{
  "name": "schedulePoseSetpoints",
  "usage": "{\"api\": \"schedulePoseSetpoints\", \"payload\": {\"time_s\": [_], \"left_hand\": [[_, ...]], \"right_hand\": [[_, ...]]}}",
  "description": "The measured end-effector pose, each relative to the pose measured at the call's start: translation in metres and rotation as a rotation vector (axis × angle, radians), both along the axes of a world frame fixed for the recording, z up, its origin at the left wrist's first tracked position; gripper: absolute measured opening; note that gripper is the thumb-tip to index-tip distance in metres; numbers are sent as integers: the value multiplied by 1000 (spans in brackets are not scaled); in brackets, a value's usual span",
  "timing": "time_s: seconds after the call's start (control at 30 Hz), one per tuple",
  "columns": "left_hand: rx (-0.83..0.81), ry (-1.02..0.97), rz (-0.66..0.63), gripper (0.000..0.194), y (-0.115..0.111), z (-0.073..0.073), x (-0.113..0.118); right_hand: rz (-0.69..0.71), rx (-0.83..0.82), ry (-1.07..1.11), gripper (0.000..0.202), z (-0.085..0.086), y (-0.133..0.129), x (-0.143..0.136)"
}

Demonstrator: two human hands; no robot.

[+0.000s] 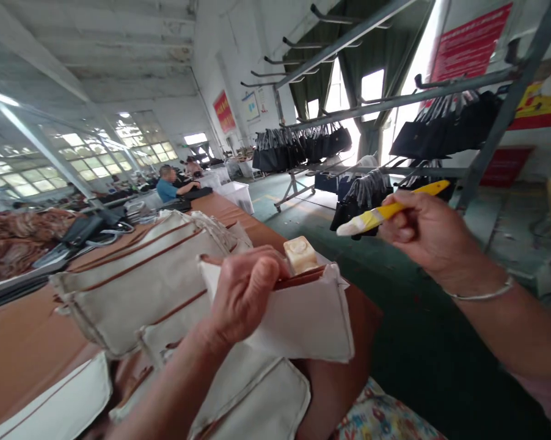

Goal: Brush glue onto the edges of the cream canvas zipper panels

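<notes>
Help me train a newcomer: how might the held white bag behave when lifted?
The white bag is probably fairly stiff, since its outer side looks flat below the left grip. It is likely light, as one grip steadies it.

One Wide View, Taken from the Head

The single camera sits on the person's head and looks forward and down, over the left hand point(248, 287) and the right hand point(429, 238), which are both very near to it. The brown table point(10, 348) runs from the lower left away into the depth. The view is quite wide: at the top it reaches the ceiling point(120, 36), at the bottom the patterned cloth point(380, 415) close below. On the right stands the metal rack point(408, 100) at middle distance; the windows point(37, 180) at left are far.
</notes>
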State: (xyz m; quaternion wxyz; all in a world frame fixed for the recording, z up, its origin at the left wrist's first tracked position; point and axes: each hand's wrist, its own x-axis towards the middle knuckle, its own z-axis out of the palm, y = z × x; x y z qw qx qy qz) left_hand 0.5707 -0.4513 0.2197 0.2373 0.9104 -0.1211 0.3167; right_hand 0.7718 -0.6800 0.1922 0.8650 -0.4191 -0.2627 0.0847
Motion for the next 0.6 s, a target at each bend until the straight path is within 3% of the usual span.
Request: {"api": "schedulePoseSetpoints", "payload": {"time_s": [0.07, 0.1, 0.17, 0.23, 0.3, 0.4, 0.5, 0.6], "left_hand": [[-140, 112, -63, 85, 5, 22, -2], [-176, 200, -79, 88, 12, 26, -4], [-223, 438, -80, 94, 35, 19, -11], [-279, 703, -30, 100, 68, -5, -21], [-322, 889, 85, 99, 105, -38, -33], [-201, 864, 374, 74, 145, -91, -51], [-67, 784, 528, 50, 150, -135, -59], [75, 710, 615, 36, 127, -167, -55]], "right_hand": [[0, 65, 2, 14, 13, -8, 3], [-4, 72, 0, 16, 15, -10, 2], [-13, 38, 10, 16, 6, -13, 1], [-9, -25, 46, 13, -15, -10, -2], [16, -90, 112, 11, -44, -2, -6], [79, -170, 223, 12, -88, 13, -14], [143, -227, 301, 18, -124, 29, -24], [176, -288, 341, 24, -150, 47, -34]]}}
